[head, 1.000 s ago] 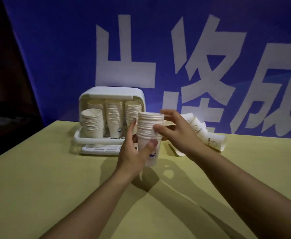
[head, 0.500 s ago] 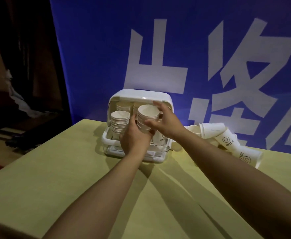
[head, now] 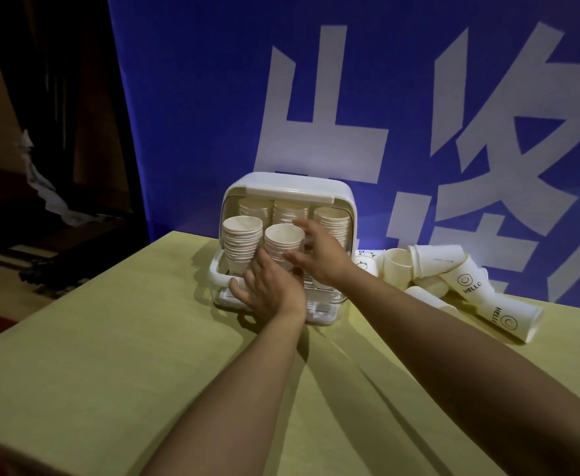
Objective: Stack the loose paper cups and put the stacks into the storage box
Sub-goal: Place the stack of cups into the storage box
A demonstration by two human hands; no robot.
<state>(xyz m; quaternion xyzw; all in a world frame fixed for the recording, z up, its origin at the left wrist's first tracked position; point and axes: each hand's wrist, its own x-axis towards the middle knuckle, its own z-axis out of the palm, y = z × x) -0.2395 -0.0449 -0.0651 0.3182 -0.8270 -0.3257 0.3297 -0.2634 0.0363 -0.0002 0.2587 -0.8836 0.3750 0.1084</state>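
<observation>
I see both hands at the open front of the white box (head: 288, 187), which stands on the yellow table (head: 110, 355) against the blue banner (head: 196, 97).

Held stack (head: 283, 243): upright, mouth up, in the front row of the box, just right of another stack (head: 242, 240) that stands at the front left. I cannot tell whether its base rests on the box tray or hangs just above it; my hands cover the lower part.

Left hand (head: 269, 292): fingers reach up against the lower near side of the held stack, thumb spread to the left over the box's front rim. It touches the stack; I cannot tell whether the fingers wrap round it.

Right hand (head: 319, 254): grasps the held stack from its right side, thumb on the near wall, fingers curved round the far side near the rim.

Back row: three taller stacks (head: 290, 211) stand side by side under the box's raised lid.

Loose cups (head: 453, 280): a heap lies on the table to the right of the box, near the banner. Some stand upright, others lie tipped on their sides. Two of the lying ones show a smiley face and the word HELLO. The nearest one lies with its mouth to the lower right, well apart from the box.
</observation>
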